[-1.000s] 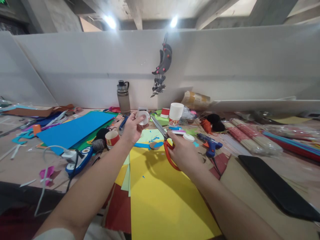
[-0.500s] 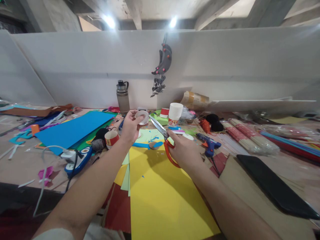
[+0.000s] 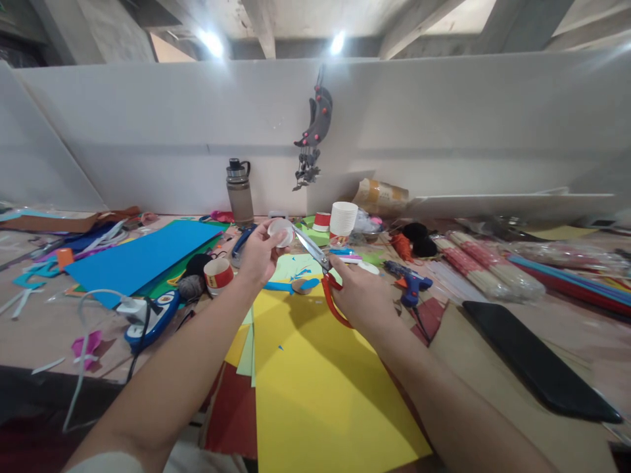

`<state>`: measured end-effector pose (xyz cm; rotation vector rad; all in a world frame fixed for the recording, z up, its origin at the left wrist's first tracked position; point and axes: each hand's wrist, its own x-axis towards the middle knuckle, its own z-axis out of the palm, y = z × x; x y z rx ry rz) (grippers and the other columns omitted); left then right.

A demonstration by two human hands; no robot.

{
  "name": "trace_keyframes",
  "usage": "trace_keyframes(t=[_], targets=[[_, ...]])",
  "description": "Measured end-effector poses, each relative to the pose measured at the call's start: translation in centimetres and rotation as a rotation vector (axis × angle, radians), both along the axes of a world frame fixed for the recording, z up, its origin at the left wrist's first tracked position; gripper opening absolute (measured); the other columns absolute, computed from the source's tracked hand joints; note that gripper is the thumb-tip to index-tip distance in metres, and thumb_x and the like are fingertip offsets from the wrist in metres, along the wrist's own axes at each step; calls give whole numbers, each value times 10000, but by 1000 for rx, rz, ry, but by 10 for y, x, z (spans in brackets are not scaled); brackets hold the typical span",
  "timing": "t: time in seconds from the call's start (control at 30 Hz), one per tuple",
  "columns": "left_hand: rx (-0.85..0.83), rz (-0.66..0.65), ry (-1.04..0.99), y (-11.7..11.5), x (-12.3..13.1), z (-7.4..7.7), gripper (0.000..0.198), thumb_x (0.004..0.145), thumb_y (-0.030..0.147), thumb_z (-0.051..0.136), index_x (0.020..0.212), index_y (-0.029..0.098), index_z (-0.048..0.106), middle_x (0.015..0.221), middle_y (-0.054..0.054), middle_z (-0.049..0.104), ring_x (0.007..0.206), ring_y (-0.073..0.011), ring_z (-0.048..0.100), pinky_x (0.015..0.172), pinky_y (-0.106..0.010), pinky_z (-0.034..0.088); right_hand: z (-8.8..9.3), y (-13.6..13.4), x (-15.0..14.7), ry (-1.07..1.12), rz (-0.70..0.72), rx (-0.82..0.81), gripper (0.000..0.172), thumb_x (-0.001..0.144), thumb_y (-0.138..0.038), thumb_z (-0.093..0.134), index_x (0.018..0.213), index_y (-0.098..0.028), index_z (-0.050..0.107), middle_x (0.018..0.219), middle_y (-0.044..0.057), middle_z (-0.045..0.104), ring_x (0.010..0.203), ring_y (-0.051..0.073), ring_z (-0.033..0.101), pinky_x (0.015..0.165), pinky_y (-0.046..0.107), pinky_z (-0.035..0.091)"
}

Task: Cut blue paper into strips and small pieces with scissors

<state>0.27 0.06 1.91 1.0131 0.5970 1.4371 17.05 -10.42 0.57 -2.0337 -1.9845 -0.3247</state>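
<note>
My left hand (image 3: 259, 253) pinches a small round white paper disc (image 3: 280, 232), which looks like the bottom of a paper cup, above the table. In my right hand (image 3: 362, 292) is a pair of scissors (image 3: 315, 249) with orange-red handles. Their blades point up and left, and the tips meet the disc's right edge; I cannot tell whether they cut into it. Below both hands lies a large yellow sheet (image 3: 325, 394). Near its far end rest a blue strip (image 3: 279, 286) and a small brown round piece (image 3: 300, 286).
A red-and-white paper cup (image 3: 218, 275) stands left of my left hand. Behind the scissors is a stack of white cups (image 3: 344, 218). A blue glue gun (image 3: 410, 281) and a black phone-shaped slab (image 3: 537, 361) lie right. At left are a blue sheet (image 3: 148, 259) and a power strip (image 3: 155, 318).
The view has shifted slightly. My left hand has turned the disc a little, and both hands stay in nearly the same place with the scissors at its edge.
</note>
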Motion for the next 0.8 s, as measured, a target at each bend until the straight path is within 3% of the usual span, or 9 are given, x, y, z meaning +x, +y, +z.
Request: trace_keyframes(t=[0.57,0.8], targets=[[-54,-46,31,0,-2,4,349,588,119,766,906,162,630,706,19,638,533,-51,551,392,-126,375,-1,1,0,7,-21,-41,406,912,-337,444,1307,-303,532,963,71,733,798,262,683,593,305,394],[-43,2,45,1,-3,5,353,588,143,773,913,168,638,781,-12,678,596,-83,595,413,-146,408,-1,1,-1,69,-19,-2,387,914,-382,436,1275,-281,535,1013,83,700,894,265,665,625,309,406]])
